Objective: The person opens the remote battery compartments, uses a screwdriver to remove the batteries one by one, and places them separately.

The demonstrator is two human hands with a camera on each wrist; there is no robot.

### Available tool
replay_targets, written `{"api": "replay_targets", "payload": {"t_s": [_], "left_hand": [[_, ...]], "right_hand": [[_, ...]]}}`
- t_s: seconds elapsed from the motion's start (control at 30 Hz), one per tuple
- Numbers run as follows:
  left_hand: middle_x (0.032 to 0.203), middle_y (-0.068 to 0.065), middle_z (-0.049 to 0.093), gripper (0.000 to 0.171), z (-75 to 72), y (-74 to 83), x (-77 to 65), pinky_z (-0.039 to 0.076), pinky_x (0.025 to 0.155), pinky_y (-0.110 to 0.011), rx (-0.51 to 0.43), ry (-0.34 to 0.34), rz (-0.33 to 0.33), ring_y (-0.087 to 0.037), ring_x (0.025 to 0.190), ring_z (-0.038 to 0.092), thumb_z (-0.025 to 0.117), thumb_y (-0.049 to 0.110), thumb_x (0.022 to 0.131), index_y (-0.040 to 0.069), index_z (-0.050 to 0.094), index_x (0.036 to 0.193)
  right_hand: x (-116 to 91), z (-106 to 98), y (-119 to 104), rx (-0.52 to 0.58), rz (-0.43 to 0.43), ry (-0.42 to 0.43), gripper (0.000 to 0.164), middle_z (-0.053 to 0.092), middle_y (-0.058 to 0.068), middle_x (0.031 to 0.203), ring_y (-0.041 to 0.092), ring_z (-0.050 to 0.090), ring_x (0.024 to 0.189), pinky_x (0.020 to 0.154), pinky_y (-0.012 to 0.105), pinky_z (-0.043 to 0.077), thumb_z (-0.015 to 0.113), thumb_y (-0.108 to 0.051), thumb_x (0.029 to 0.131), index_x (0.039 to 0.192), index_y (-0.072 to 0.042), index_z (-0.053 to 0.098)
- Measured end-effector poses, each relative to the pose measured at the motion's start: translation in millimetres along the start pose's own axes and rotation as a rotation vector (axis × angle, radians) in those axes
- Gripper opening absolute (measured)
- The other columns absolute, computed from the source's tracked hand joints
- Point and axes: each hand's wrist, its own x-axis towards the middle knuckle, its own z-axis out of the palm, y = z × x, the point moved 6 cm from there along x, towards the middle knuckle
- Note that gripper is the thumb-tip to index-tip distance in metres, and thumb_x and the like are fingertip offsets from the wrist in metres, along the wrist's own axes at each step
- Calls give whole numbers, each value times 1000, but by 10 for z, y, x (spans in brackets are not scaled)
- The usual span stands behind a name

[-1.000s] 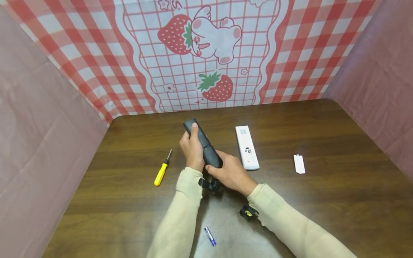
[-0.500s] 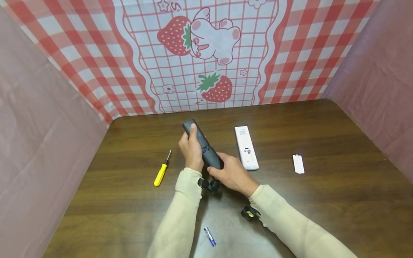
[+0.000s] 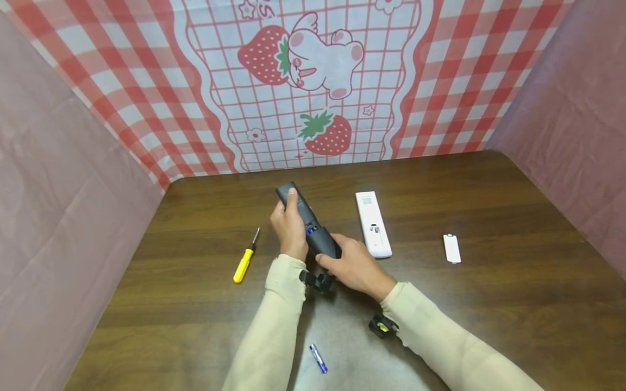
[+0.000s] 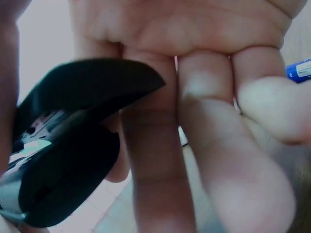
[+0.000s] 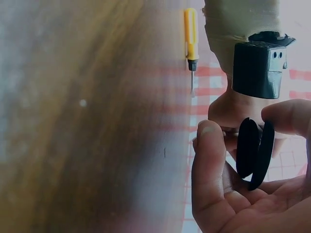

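Note:
A black remote control [image 3: 304, 208] is held at a slant above the table. My left hand [image 3: 288, 227] grips its far part, with the thumb along its back. My right hand [image 3: 357, 267] pinches the battery cover [image 3: 326, 244] at the near end. In the left wrist view the cover [image 4: 92, 87] stands tilted away from the remote body [image 4: 73, 189]. Between them the battery compartment [image 3: 311, 228] shows, with something blue inside. From the right wrist, the cover [image 5: 265, 155] appears between thumb and fingers.
A white remote control [image 3: 374, 225] lies back-up with its battery compartment uncovered. Its small white cover [image 3: 452, 248] lies farther right. A yellow-handled screwdriver [image 3: 245, 262] is at left, and a blue-and-silver battery [image 3: 318, 358] lies near the front.
The right hand has drawn the battery cover slightly toward the near right, widening the gap to the remote body. More of the compartment and its blue content shows. The left hand has barely moved.

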Motion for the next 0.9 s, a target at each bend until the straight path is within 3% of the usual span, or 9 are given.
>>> {"api": "replay_targets", "payload": {"t_s": [0.2, 0.53, 0.77, 0.9], "left_hand": [[73, -7, 63, 37, -19, 9, 7, 51, 63, -31, 10, 1, 4, -18, 64, 59, 62, 41, 98, 11, 61, 77], [73, -5, 61, 36, -48, 25, 37, 50, 63, -30, 16, 18, -1, -16, 65, 57, 61, 41, 98, 13, 60, 75], [72, -4, 59, 36, -84, 21, 76, 50, 62, -29, -2, 39, -17, -16, 64, 56, 61, 40, 98, 13, 59, 74], [72, -5, 60, 35, -102, 19, 92, 51, 61, -30, -26, 48, -32, -16, 63, 58, 62, 38, 98, 12, 61, 76]], "right_hand": [[-37, 11, 42, 72, 64, -40, 57, 65, 8, 76, 20, 64, 58, 47, 35, 53, 69, -27, 90, 138, -1, 54], [-99, -24, 88, 62, 97, -46, 68, 65, 9, 82, 20, 65, 61, 49, 34, 53, 71, -30, 89, 143, 1, 45], [-168, -63, 101, 55, 99, -42, 59, 64, 7, 77, 19, 62, 58, 50, 34, 52, 72, -30, 87, 132, 1, 48], [-202, -98, 94, -13, 72, -27, 57, 65, 5, 79, 16, 61, 62, 56, 33, 50, 73, -32, 86, 127, 1, 53]]}}
